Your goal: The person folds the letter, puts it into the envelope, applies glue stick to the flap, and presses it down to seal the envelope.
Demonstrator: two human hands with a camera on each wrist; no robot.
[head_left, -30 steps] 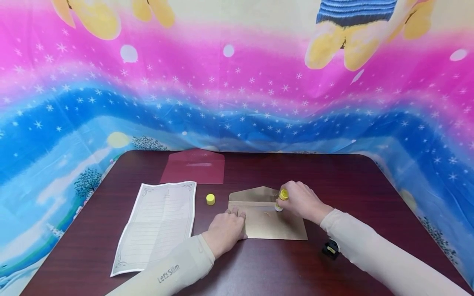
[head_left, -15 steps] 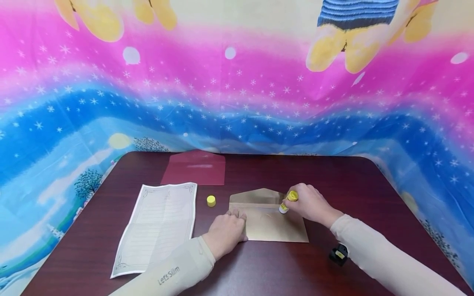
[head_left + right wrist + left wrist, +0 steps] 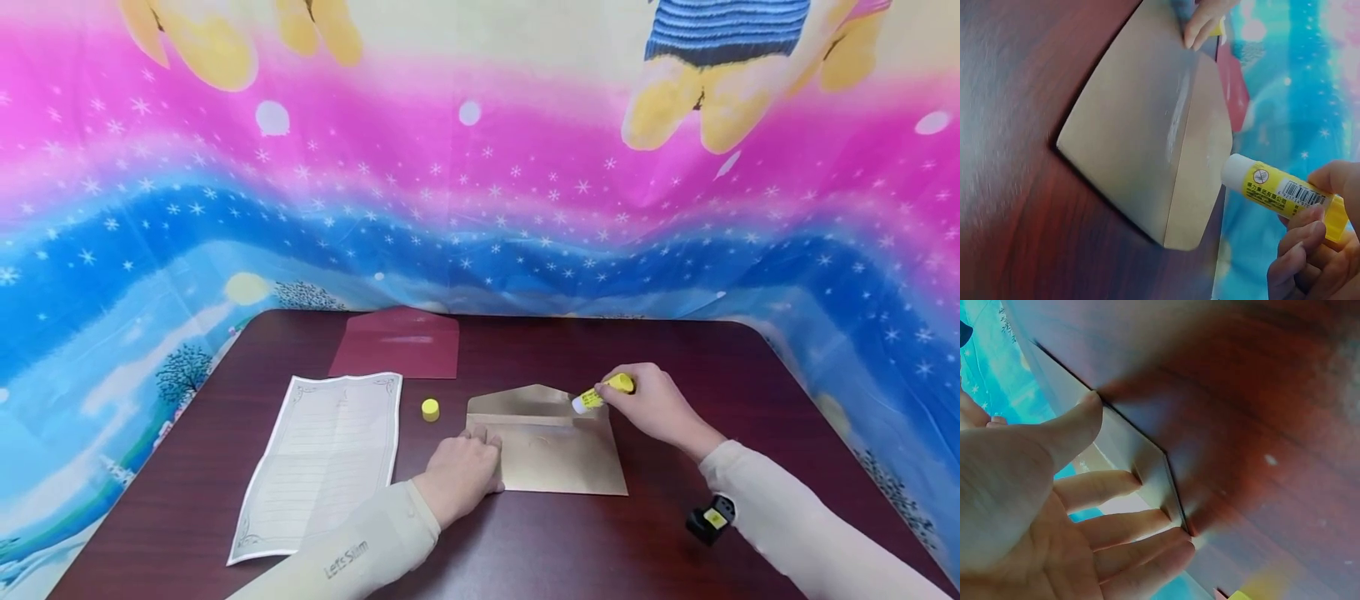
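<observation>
Dark wooden surface (image 3: 555, 554): gold paper envelope (image 3: 566, 462), glue-streaked, flap (image 3: 517, 404) unfolded, uncurled left hand (image 3: 461, 471) atop; right hand (image 3: 658, 406) grips yellow-white glue stick (image 3: 1272, 189).

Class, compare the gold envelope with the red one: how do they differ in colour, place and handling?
The gold envelope is metallic gold; the red envelope is dull red.
The gold envelope lies nearer the person; the red envelope lies at the far edge of the table.
The left hand rests on the gold envelope; neither hand touches the red envelope.
Both lie open.
</observation>
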